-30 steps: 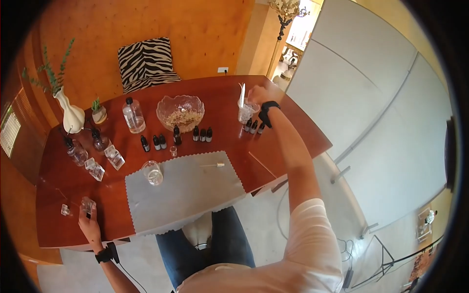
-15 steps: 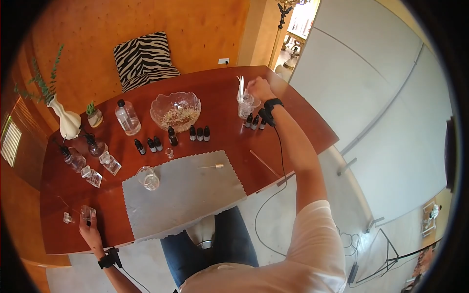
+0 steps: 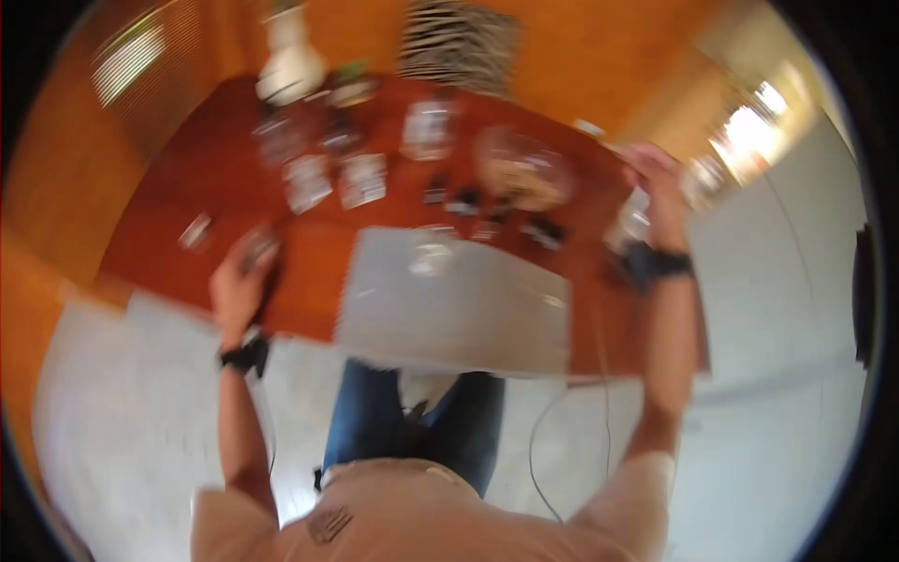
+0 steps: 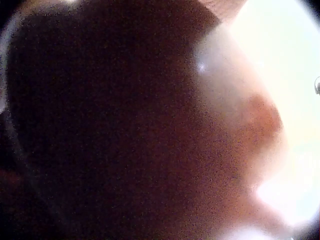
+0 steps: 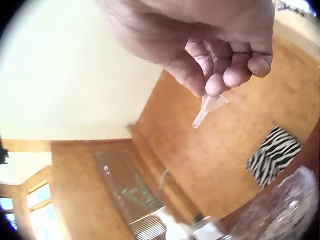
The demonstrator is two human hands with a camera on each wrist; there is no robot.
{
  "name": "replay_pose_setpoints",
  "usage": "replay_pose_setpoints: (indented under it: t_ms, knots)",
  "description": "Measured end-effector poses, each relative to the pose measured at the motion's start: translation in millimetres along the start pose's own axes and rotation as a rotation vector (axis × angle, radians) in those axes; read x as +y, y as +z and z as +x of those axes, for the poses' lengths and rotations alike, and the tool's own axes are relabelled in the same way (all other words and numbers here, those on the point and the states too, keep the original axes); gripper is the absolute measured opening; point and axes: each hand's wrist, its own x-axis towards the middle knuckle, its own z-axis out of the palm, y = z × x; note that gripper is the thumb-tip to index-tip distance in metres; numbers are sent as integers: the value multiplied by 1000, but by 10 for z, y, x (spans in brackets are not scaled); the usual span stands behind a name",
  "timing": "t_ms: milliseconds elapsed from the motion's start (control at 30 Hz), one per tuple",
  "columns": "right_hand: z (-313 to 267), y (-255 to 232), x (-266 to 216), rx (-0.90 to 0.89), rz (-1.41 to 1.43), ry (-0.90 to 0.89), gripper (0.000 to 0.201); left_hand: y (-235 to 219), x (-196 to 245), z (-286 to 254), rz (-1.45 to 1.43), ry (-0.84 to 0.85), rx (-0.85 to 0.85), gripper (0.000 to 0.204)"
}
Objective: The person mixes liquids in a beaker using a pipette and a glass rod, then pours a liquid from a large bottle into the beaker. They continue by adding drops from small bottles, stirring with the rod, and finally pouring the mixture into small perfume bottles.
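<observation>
In the right wrist view, thumb and forefinger of my right hand (image 5: 220, 35) pinch a small clear funnel (image 5: 214, 102) by its wide end, spout hanging down. The head view, blurred, has the same right hand (image 3: 663, 192) above a clear plastic cup (image 3: 632, 220) at the table's right side. My left hand (image 3: 239, 286) holds a small clear glass bottle (image 3: 258, 245) near the table's front left edge. A small clear stopper (image 3: 195, 231) lies left of it. The left wrist view is mostly dark.
A grey mat (image 3: 454, 309) at the front bears a glass beaker (image 3: 431, 258). Behind stand several dark dropper bottles (image 3: 464, 200), a glass bowl (image 3: 529, 178) and a large clear bottle (image 3: 426, 131). Two square glass bottles (image 3: 363, 180) and a white vase (image 3: 290, 70) are further left.
The head view has swung left and blurred. My right hand has come up from the plastic cup with the funnel. The left hand keeps its hold on the glass bottle.
</observation>
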Motion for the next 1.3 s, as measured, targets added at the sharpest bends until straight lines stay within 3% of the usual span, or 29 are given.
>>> replay_pose_setpoints:
  t_ms: [67,167,200,233,300,500,700,900,1000,1100,1200,1233,1300]
  knots:
    - [-160,769,-568,-271,57,-123,11,-43,-105,-1,114,-3,54,41]
    - [-510,1960,-1065,-497,16,-157,9,-121,-56,-3,156,12,65,38]
    - [-661,2299,-1225,-505,-125,-357,7,-128,-64,-7,139,-1,72,38]
    - [-762,2601,-1341,-551,-205,-427,6,-127,-87,-6,114,-7,66,37]
    - [-787,3189,-1320,-518,-243,-866,5,-107,-150,-11,75,-10,67,36]
    - [-856,4110,-1276,-535,-306,-987,5,-198,-152,-27,104,-18,38,35]
    - [-928,4335,-1144,-627,-386,-960,5,-219,-171,-52,-5,44,110,33]
    - [-948,4421,-1187,-718,-462,-1125,9,-190,-237,-35,-18,56,128,33]
    - [-972,4404,-1276,-719,-456,-1088,16,-193,-237,-44,-2,45,155,34]
    - [-967,4091,-1447,-634,-515,-857,18,-257,-158,-68,16,-42,90,32]
    - [-724,3441,-1343,-517,-329,-338,26,-190,-203,-45,45,-42,97,33]
    - [-574,3147,-1100,-492,-234,-340,34,-208,-179,-35,47,-53,59,34]
    - [-520,2586,-666,-412,-63,-81,39,-209,-165,-36,24,-54,73,36]
